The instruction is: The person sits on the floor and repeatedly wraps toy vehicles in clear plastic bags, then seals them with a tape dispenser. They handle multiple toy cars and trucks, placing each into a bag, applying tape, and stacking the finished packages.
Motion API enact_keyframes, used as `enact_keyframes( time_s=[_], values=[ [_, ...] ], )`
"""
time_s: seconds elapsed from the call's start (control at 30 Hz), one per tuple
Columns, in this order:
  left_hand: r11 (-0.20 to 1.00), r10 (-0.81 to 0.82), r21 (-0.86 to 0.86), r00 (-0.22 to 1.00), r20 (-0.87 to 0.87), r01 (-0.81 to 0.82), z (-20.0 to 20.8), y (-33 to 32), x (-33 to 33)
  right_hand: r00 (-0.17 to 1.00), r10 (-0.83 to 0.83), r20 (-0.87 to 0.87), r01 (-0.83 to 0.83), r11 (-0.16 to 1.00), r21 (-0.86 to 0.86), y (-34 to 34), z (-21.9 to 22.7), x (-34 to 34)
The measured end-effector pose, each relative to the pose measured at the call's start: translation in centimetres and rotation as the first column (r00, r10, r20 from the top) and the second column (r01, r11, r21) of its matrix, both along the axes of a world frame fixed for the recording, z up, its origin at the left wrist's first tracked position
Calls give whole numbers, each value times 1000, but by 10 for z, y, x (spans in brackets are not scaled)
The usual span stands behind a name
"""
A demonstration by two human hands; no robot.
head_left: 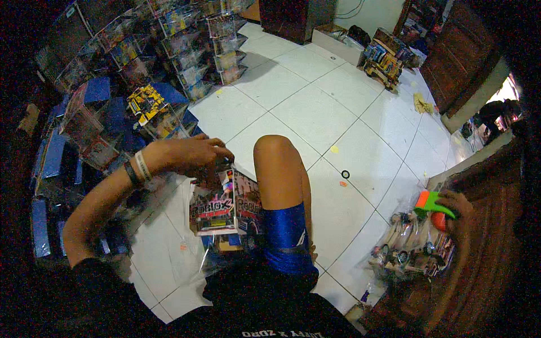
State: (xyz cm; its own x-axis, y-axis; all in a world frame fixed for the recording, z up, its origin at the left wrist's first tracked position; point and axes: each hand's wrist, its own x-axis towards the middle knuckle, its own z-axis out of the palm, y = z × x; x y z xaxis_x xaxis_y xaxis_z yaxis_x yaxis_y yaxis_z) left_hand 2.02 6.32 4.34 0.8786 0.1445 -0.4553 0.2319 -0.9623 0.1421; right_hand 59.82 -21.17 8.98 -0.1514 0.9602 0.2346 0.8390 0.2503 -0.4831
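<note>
My left hand (197,155) is closed at the top of a toy truck (217,208) with colourful printed panels in clear plastic. The truck stands upright on the floor against my bent knee, and its lower part is partly hidden. Out to the right, my right hand (457,204) is wrapped round a green and orange tool (433,204) that looks like a tape dispenser, with a red round part (438,221) beneath it. Just below that hand lie several toy trucks (403,242) in clear plastic.
Stacks of clear-wrapped toys (191,50) rise at the far left, with more blue-backed packs (48,163) nearer. A small black wheel (345,174) and paper scraps lie on the white tiles (298,101). Wooden toy trucks (384,59) are heaped at the back right, near a brown door (459,48).
</note>
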Motion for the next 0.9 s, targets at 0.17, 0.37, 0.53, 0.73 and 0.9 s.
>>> enact_keyframes(
  time_s=[0.17,0.37,0.53,0.73,0.9],
  values=[
    [997,66,-34,997,27,-65,-6,11,21,961,-251,-113,258,965,51,-39,-65,25],
    [952,160,-281,981,110,-123,-18,25,20,893,-215,-396,228,974,-14,5,-82,-20],
    [940,200,-276,979,-34,-201,-14,22,38,734,-109,-670,172,985,28,65,-61,-80],
    [783,299,-622,895,331,-31,48,-7,25,548,-18,-836,76,997,28,102,-41,-136],
    [951,229,-300,835,501,-81,82,-32,-17,543,-79,-836,72,996,-47,116,-35,-149]
  ],
)
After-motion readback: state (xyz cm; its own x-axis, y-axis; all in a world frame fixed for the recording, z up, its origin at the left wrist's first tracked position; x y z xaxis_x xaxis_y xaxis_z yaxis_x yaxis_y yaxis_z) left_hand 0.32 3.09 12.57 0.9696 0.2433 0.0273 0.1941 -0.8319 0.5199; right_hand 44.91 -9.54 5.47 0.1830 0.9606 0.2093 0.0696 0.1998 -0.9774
